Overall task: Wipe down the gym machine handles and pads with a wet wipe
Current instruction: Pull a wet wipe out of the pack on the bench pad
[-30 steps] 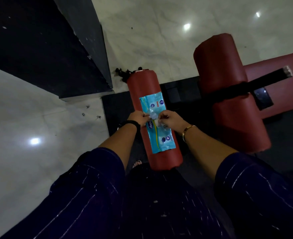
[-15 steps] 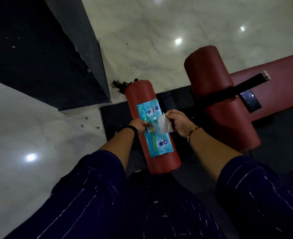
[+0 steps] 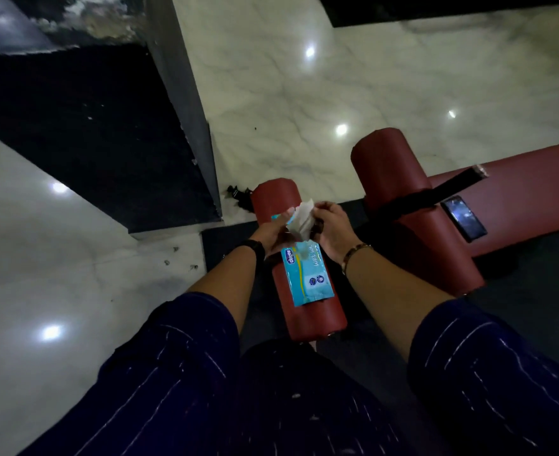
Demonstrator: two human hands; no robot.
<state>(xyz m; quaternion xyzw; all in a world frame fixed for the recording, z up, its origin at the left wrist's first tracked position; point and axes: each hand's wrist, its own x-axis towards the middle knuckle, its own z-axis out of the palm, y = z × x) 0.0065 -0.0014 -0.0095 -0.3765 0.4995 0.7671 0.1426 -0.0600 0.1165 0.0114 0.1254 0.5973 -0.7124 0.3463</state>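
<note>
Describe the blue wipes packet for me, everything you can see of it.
The light blue soft plastic wipes packet, printed white and yellow, lies lengthwise atop the near red cylindrical roller pad. The left hand covers its far part; the right hand pinches a white wet wipe raised above it.

The blue pack of wet wipes (image 3: 308, 287) has the brand name "chicco" in white letters on a dark blue label (image 3: 292, 258) near its middle. Next to it are bigger pale letters (image 3: 313, 258) that sit upside down from here and seem to say "wet wi", with the rest hidden. Two small round signs (image 3: 316, 280) lower on the pack are too tiny to read.
</note>
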